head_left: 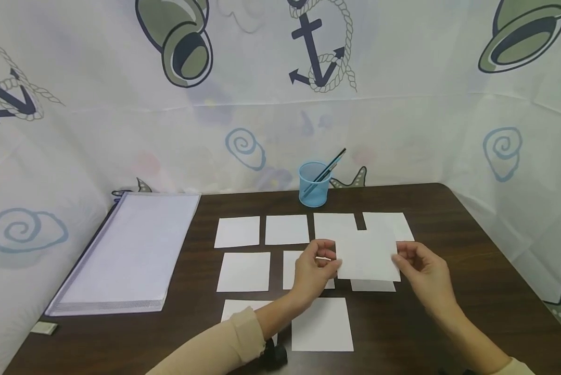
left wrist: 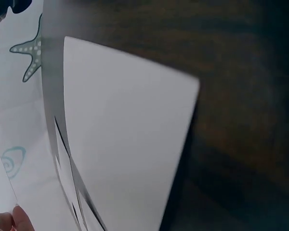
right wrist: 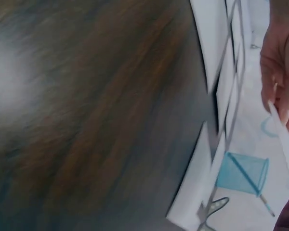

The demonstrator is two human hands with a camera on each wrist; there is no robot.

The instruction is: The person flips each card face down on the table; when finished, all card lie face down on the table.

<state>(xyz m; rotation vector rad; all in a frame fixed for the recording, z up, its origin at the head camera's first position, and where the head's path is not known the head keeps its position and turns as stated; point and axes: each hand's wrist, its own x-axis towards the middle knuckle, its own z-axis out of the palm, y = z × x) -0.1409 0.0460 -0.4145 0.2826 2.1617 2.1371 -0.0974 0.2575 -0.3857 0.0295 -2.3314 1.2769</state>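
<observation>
Both hands hold one blank white paper square (head_left: 367, 255) above the table. My left hand (head_left: 315, 268) pinches its left edge between thumb and fingers. At the opposite edge, my right hand (head_left: 425, 273) pinches it the same way. The held square overlaps several others lying beneath it in the head view. A white square (head_left: 322, 325) lies in the front row, and a partly covered one (head_left: 243, 308) sits behind the left forearm. In the right wrist view, the held paper (right wrist: 285, 144) appears nearly edge-on.
More white squares (head_left: 243, 272) lie in rows on the dark wooden table (head_left: 449, 219). A stack of large white sheets (head_left: 126, 250) lies at the left. A blue cup (head_left: 312, 187) with thin brushes stands at the back, before a patterned cloth backdrop (head_left: 393, 130).
</observation>
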